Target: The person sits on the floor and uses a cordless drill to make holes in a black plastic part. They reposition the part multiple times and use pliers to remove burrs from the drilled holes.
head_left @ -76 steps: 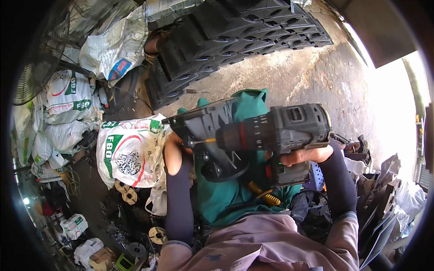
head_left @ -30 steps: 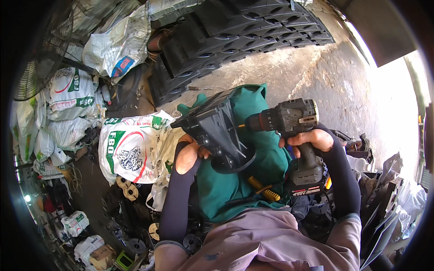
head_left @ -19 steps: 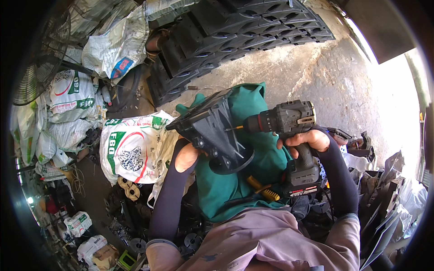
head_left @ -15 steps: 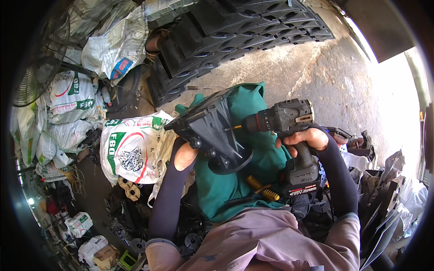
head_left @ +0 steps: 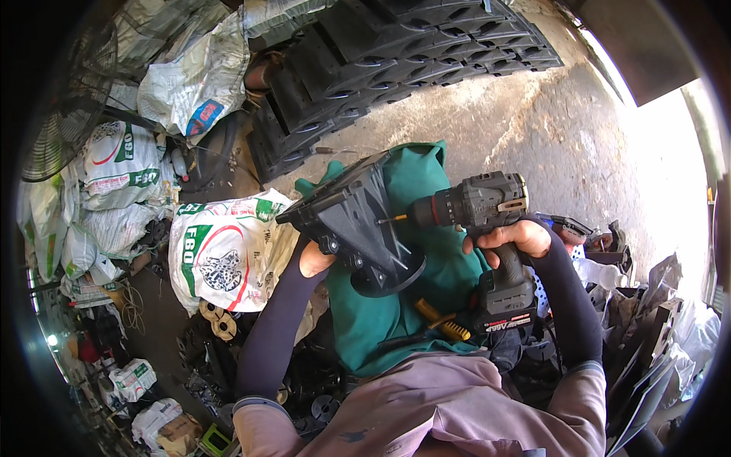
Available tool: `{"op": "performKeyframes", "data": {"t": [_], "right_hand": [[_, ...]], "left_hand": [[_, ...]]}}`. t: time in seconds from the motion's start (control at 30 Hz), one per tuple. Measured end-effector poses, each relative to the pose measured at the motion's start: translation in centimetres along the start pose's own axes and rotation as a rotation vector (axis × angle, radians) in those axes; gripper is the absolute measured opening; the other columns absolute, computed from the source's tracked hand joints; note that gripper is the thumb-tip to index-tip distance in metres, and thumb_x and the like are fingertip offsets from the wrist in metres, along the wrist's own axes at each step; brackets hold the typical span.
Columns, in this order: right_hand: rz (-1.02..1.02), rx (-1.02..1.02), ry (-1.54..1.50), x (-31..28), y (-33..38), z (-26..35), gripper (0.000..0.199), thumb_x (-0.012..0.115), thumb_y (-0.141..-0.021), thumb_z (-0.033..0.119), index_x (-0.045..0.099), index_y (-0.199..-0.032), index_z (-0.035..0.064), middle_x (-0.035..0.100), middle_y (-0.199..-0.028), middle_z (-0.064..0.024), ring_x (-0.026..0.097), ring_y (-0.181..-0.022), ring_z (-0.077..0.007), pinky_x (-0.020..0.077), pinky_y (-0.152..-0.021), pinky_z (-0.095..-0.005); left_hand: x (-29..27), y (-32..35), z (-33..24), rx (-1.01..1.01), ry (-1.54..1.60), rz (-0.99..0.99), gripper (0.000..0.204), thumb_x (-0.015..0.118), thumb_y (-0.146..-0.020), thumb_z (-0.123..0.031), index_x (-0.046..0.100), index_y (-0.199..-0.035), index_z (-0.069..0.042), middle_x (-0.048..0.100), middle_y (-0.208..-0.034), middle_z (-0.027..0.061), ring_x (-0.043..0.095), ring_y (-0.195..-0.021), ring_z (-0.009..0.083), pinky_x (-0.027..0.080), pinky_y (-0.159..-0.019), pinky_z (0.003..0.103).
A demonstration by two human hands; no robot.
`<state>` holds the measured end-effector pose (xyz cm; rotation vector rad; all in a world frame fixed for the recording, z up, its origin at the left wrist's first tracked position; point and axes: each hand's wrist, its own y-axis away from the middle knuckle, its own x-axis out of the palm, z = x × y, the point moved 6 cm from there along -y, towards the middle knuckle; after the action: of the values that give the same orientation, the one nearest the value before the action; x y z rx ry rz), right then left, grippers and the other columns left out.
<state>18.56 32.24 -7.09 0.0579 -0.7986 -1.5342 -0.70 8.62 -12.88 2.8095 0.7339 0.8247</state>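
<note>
Gripping the cordless drill (head_left: 487, 228) by its handle, the right hand (head_left: 509, 238) is wrapped tight, fingers closed all the way round, and the bit is pressed into the black plastic part (head_left: 358, 225). The left hand (head_left: 314, 260) props that part up from underneath, mostly hidden behind it, so how far it is closed cannot be told. Both sit over a green cloth (head_left: 415, 297) across the lap, a yellow-handled screwdriver (head_left: 442, 321) lying on it. Further left, a white printed sack (head_left: 225, 255) rests on the floor. Beyond, stacked black plastic crates (head_left: 396, 53) line the concrete.
</note>
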Motion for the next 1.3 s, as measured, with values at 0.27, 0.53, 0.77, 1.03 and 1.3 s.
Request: {"op": "performKeyframes", "data": {"t": [0.27, 0.53, 0.77, 1.03, 1.3], "right_hand": [[0.002, -0.018, -0.003, 0.0, -0.1, -0.1, 0.036, 0.059, -0.079, 0.006, 0.058, -0.115, -0.0001, 0.068, -0.092, -0.0158, 0.059, -0.054, -0.0164, 0.0477, -0.055, -0.0268], [-0.020, 0.004, -0.018, -0.1, -0.1, -0.2, 0.035, 0.060, -0.079, 0.006, 0.058, -0.113, -0.0003, 0.067, -0.092, -0.0155, 0.058, -0.054, -0.0160, 0.0476, -0.054, -0.0270], [-0.053, 0.033, 0.008, -0.5, 0.0, -0.7, 0.038, 0.062, -0.077, 0.006, 0.057, -0.114, -0.0006, 0.065, -0.087, -0.0128, 0.057, -0.053, -0.0162, 0.0476, -0.054, -0.0276], [-0.013, 0.036, 0.003, -0.3, -0.5, -0.6, 0.039, 0.061, -0.077, 0.006, 0.057, -0.115, 0.0002, 0.066, -0.087, -0.0118, 0.057, -0.053, -0.0159, 0.0468, -0.054, -0.0271], [-0.022, 0.029, 0.010, 0.1, -0.5, -0.2, 0.038, 0.063, -0.077, 0.007, 0.058, -0.114, 0.0005, 0.065, -0.085, -0.0112, 0.057, -0.053, -0.0156, 0.0458, -0.053, -0.0268]], "left_hand": [[0.0, 0.7, 1.4, 0.085, 0.065, -0.059, 0.050, 0.061, -0.090, -0.010, 0.043, -0.137, -0.004, 0.050, -0.135, 0.0081, 0.049, -0.122, 0.0185, 0.039, -0.104, 0.035], [-0.2, 0.8, 1.5, 0.187, 0.049, -0.071, 0.049, 0.061, -0.089, -0.005, 0.045, -0.135, -0.004, 0.051, -0.133, 0.0079, 0.050, -0.120, 0.0184, 0.041, -0.101, 0.034], [0.8, 1.6, 1.6, 0.323, -0.159, -0.058, 0.043, 0.059, -0.090, -0.003, 0.048, -0.131, -0.003, 0.053, -0.130, 0.0081, 0.052, -0.116, 0.0171, 0.043, -0.098, 0.033], [1.0, 1.7, 2.4, 0.227, 0.011, -0.085, 0.036, 0.053, -0.093, -0.002, 0.050, -0.129, -0.002, 0.056, -0.125, 0.0090, 0.055, -0.112, 0.0178, 0.045, -0.097, 0.033], [1.0, 1.8, 3.1, 0.133, 0.224, -0.018, 0.036, 0.053, -0.093, -0.004, 0.050, -0.128, -0.001, 0.057, -0.124, 0.0090, 0.055, -0.111, 0.0190, 0.046, -0.097, 0.034]]}}
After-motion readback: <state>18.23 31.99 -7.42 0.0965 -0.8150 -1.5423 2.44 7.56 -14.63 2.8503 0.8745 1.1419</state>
